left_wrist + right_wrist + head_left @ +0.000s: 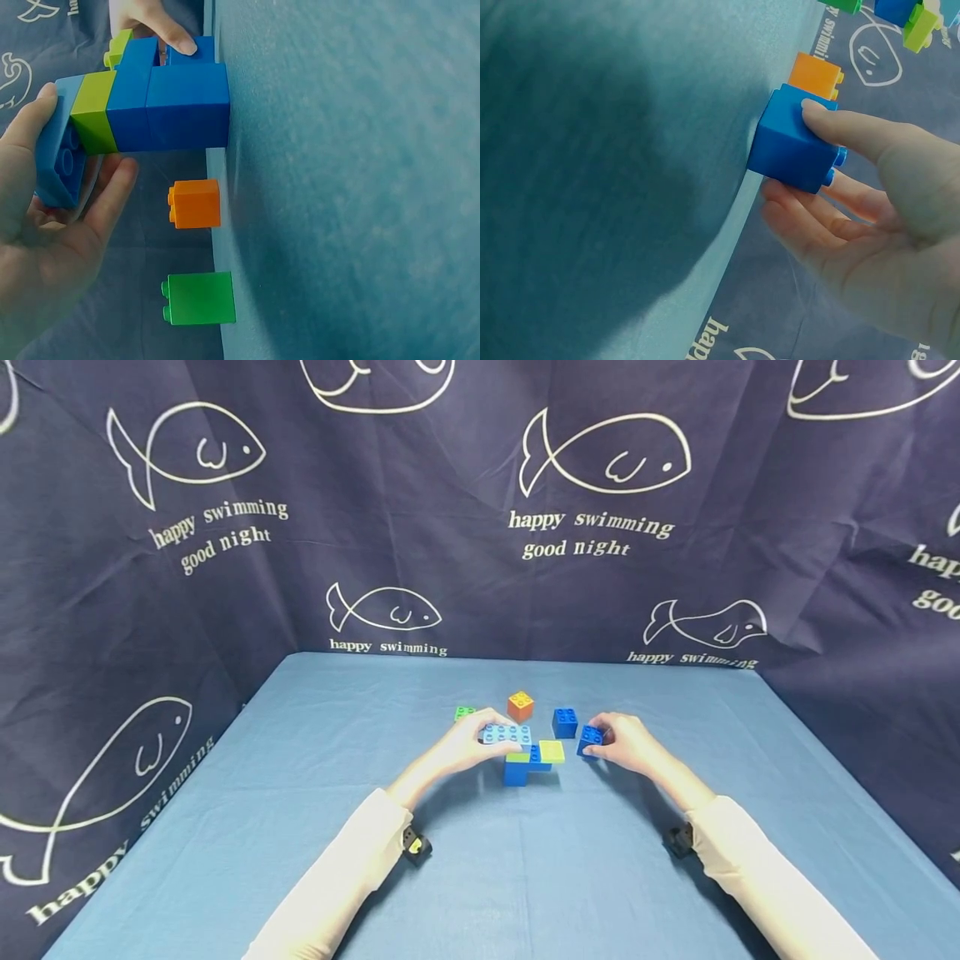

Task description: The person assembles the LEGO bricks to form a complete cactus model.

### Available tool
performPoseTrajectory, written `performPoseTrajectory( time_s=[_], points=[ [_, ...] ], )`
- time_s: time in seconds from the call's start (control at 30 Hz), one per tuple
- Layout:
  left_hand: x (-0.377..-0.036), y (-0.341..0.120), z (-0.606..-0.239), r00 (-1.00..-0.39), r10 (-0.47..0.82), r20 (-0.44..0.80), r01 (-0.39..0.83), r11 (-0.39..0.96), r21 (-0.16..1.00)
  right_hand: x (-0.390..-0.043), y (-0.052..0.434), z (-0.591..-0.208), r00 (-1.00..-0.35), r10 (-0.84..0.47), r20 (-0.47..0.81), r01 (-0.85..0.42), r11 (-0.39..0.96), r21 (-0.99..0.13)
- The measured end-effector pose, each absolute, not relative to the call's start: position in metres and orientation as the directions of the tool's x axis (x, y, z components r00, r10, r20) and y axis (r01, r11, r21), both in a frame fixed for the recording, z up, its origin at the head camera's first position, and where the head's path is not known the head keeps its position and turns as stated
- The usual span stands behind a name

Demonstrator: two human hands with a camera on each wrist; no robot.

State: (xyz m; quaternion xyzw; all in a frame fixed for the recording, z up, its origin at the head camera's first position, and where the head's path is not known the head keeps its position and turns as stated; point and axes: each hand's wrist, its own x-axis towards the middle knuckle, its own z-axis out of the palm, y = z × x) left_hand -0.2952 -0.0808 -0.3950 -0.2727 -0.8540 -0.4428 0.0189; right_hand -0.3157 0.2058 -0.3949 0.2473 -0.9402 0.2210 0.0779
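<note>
My left hand (461, 743) grips a light blue brick (507, 735) between thumb and fingers. That brick sits against the top of a small assembly and overhangs it to the left. Below it come a lime brick (94, 112) and dark blue bricks (187, 109), and a second lime brick (551, 752) rests on the assembly's right arm. Right of the assembly, my right hand (626, 742) pinches a square dark blue brick (795, 139) with its studs up, thumb on one side and fingers on the other. This brick is at the table surface; whether it touches cannot be told.
Behind the hands stand an orange brick (521, 706) and another dark blue brick (565, 723). A green brick (465, 712) is partly hidden behind my left hand. Blue cloth covers the table (480, 885), and a dark curtain (480, 527) with fish drawings hangs behind it.
</note>
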Motion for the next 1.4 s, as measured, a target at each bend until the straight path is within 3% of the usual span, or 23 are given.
performPoseTrajectory(
  time_s=[0.37, 0.7, 1.03, 1.4],
  points=[
    [-0.293, -0.077, -0.393, -0.867, 0.426, 0.259, 0.456, 0.47, 0.756, -0.314, 0.204, -0.393, -0.856, -0.432, 0.283, -0.513, 0.776, -0.366],
    [-0.271, -0.076, -0.366, -0.861, 0.431, 0.269, 0.466, 0.458, 0.757, -0.307, 0.206, -0.386, -0.857, -0.431, 0.283, -0.512, 0.773, -0.373],
    [-0.293, -0.079, -0.395, -0.861, 0.435, 0.266, 0.47, 0.477, 0.743, -0.298, 0.207, -0.375, -0.83, -0.428, 0.358, -0.552, 0.725, -0.412],
    [-0.294, -0.079, -0.395, -0.86, 0.434, 0.269, 0.469, 0.463, 0.753, -0.291, 0.208, -0.362, -0.851, -0.396, 0.346, -0.521, 0.723, -0.453]
  ],
)
